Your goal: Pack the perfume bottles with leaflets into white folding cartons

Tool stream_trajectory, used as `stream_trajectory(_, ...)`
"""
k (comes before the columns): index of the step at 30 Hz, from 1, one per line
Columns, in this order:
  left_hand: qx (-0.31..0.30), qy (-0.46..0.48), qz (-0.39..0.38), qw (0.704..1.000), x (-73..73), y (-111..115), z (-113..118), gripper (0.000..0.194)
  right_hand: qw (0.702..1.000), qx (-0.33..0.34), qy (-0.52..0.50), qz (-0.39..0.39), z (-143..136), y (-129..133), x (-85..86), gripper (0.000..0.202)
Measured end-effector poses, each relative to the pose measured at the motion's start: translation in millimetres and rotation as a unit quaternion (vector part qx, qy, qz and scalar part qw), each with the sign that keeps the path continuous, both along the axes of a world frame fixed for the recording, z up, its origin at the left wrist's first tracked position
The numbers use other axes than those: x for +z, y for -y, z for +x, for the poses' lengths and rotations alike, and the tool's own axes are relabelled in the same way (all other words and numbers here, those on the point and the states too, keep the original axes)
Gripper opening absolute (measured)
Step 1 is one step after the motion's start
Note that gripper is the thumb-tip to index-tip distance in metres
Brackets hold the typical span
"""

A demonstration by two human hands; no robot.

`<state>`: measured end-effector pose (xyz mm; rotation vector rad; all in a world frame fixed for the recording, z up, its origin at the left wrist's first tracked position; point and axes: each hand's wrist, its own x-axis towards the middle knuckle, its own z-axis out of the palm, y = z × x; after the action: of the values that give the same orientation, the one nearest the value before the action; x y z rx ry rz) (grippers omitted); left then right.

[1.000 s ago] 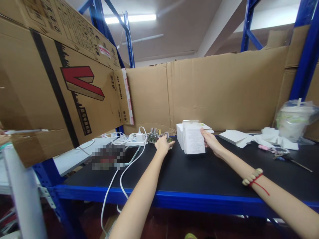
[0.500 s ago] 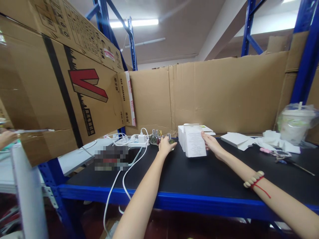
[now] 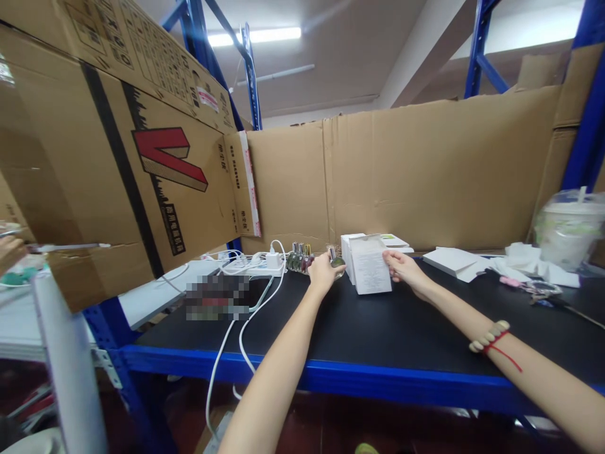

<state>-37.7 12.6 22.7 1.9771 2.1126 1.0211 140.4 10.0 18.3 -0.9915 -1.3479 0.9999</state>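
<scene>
My left hand [image 3: 322, 275] is closed around a small glass perfume bottle [image 3: 337, 261] with a shiny cap, partly hidden by the fingers. Just left of that hand stand several similar bottles [image 3: 297, 257] in a row. My right hand [image 3: 404, 270] pinches the right edge of a white printed carton [image 3: 372, 268], which stands tilted with its top flap up. Behind and left of this carton is a group of white boxes [image 3: 348, 257]. The held bottle is close to these boxes, left of the carton.
A white power strip [image 3: 269, 265] with cables and a blurred-out device [image 3: 217, 297] lie on the left. At right are white flattened cartons [image 3: 456, 261], crumpled paper, keys [image 3: 539, 289] and a bagged drink cup [image 3: 564, 230]. Cardboard walls [image 3: 439, 176] enclose the black shelf top [image 3: 359, 334].
My left hand has moved right with the bottle, away from the row and nearer the white boxes. My right hand keeps its hold on the carton, which leans slightly more. The view shifted a little.
</scene>
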Motion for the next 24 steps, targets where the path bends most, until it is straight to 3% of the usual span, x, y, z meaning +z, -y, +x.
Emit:
stream_trajectory(3, 0.034, 0.088, 0.076, 0.993, 7.7, 3.2, 3.4, 0.023, 1.000, 0.003, 0.008, 0.000, -0.4, -0.5, 0.6, 0.043)
stream_trajectory(7, 0.065, 0.223, 0.184, 0.955, 20.3, 7.4, 6.8, 0.023, 1.000, -0.009, 0.009, -0.027, -4.5, 2.6, 2.7, 0.039)
stream_trajectory(13, 0.039, 0.400, 0.345, 0.848, 35.2, 14.4, 10.8, 0.036, 0.997, 0.006, 0.069, -0.038, -11.2, 11.0, -0.2, 0.034)
stream_trajectory(18, -0.017, 0.466, 0.421, 0.778, 40.2, 19.0, 15.2, 0.046, 0.993, 0.034, 0.107, -0.026, -11.7, 11.4, -5.1, 0.039)
stream_trajectory(20, -0.060, 0.462, 0.430, 0.774, 39.5, 21.8, 18.8, 0.048, 0.993, 0.042, 0.112, -0.026, -11.4, 9.5, -7.2, 0.039)
stream_trajectory(24, -0.138, 0.422, 0.406, 0.799, 36.7, 27.8, 27.9, 0.045, 0.991, 0.072, 0.114, -0.013, -11.2, 4.4, -11.4, 0.041)
